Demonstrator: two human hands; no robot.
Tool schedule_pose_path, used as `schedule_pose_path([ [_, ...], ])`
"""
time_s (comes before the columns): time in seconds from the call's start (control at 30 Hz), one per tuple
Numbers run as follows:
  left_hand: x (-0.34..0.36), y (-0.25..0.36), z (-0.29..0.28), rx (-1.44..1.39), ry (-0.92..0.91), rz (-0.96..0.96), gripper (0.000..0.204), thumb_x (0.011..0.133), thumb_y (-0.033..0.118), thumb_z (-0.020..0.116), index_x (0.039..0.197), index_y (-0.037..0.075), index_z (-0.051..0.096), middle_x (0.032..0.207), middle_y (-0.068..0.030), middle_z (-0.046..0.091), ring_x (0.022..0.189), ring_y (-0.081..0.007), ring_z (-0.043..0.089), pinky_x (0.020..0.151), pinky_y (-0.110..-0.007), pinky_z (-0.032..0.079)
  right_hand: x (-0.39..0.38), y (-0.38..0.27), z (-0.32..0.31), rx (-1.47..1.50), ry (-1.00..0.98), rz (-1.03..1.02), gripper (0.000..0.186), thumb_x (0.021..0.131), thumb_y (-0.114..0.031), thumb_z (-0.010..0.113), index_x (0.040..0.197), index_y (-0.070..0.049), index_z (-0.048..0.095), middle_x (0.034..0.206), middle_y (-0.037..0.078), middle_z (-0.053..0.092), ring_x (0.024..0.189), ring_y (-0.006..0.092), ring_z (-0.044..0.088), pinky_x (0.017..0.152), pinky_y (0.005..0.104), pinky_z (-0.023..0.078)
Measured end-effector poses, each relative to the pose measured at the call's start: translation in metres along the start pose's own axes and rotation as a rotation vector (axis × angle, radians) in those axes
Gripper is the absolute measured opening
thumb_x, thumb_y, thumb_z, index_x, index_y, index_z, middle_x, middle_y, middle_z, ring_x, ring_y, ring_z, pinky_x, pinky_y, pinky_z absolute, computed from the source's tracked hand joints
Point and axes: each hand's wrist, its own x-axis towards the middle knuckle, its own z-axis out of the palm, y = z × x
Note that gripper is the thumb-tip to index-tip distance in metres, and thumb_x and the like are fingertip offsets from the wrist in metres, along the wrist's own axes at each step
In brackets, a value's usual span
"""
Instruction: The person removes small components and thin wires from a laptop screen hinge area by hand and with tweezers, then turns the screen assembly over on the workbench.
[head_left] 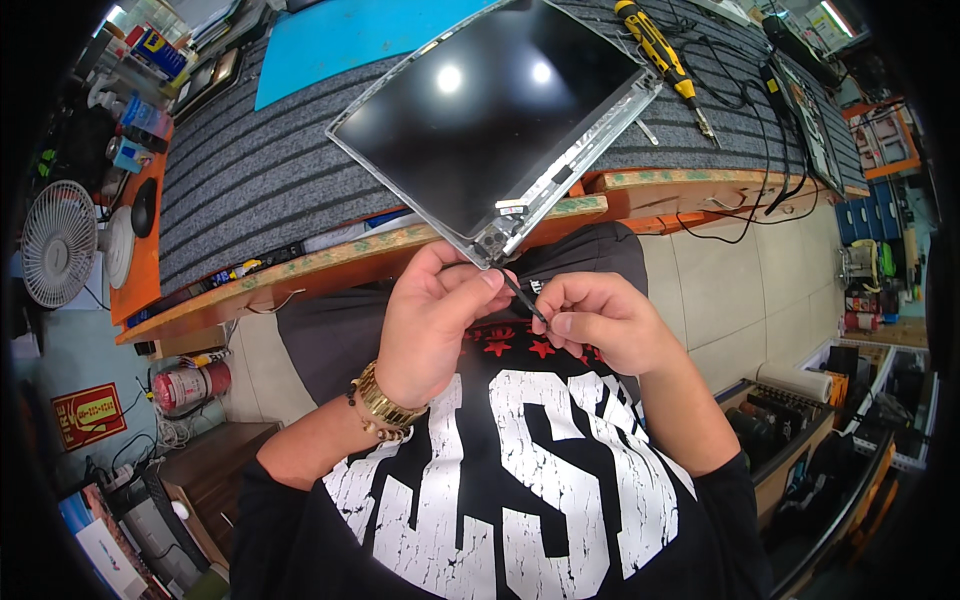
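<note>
A laptop screen panel point(490, 110) in a thin silver lid lies tilted over the bench edge, one corner pointing at me. My left hand point(425, 325) grips that near corner between thumb and fingers. Bare metal and a hinge area point(490, 240) show there, with a small white label just above. From the corner a thin black strip point(525, 298) runs down to my right hand point(605, 322), whose thumb and fingers pinch its lower end. Whether the strip is a tool or a part of the lid, I cannot make out. Both hands hover over my lap.
A grey striped mat point(270, 165) covers the bench, with a blue mat point(335, 50) behind the panel. To the right lie a yellow-black screwdriver point(665, 55), black cables point(755, 130) and a laptop base point(805, 125). A white fan point(60, 243) stands left. Drawers point(690, 190) jut below the bench.
</note>
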Motion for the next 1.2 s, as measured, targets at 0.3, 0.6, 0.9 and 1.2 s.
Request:
schedule_pose_path([
  [0.3,0.002,-0.003,0.001,0.021,-0.002,0.03,0.036,0.109,0.0,0.078,0.139,-0.005,0.059,0.115,-0.0124,0.084,0.104,-0.0141,0.079,0.098,-0.03,0.062,0.011,0.0,0.002,-0.12,0.073,0.031,0.018,0.107,-0.005,0.065,0.114,0.0,0.08,0.086,-0.001,0.072,0.071,0.0054,0.061,0.064,0.025,0.047],
  [0.6,0.003,-0.004,0.003,0.055,0.01,0.039,0.034,0.107,-0.002,0.078,0.136,0.0,0.06,0.112,-0.0117,0.084,0.101,-0.0154,0.079,0.094,-0.031,0.062,0.027,-0.024,-0.005,-0.49,0.26,0.092,0.026,0.108,-0.012,0.065,0.11,0.004,0.086,0.084,0.006,0.079,0.074,0.0126,0.07,0.069,0.0326,0.055],
  [0.9,-0.003,0.003,0.01,0.047,0.019,-0.059,0.042,0.107,0.0,0.078,0.144,0.001,0.06,0.11,-0.0096,0.084,0.101,-0.0146,0.079,0.088,-0.029,0.06,0.042,-0.024,0.009,-0.266,0.304,-0.053,0.024,0.108,-0.015,0.07,0.108,0.004,0.086,0.091,0.007,0.081,0.081,0.0106,0.071,0.074,0.0301,0.056],
  [1.2,-0.012,0.005,0.017,0.015,-0.008,-0.079,0.046,0.102,-0.001,0.083,0.139,-0.003,0.055,0.107,-0.0124,0.085,0.098,-0.0125,0.079,0.086,-0.027,0.06,0.05,-0.034,0.031,-0.144,0.327,0.001,0.024,0.108,-0.017,0.076,0.11,0.006,0.084,0.092,0.005,0.081,0.078,0.0085,0.071,0.069,0.0282,0.056],
])
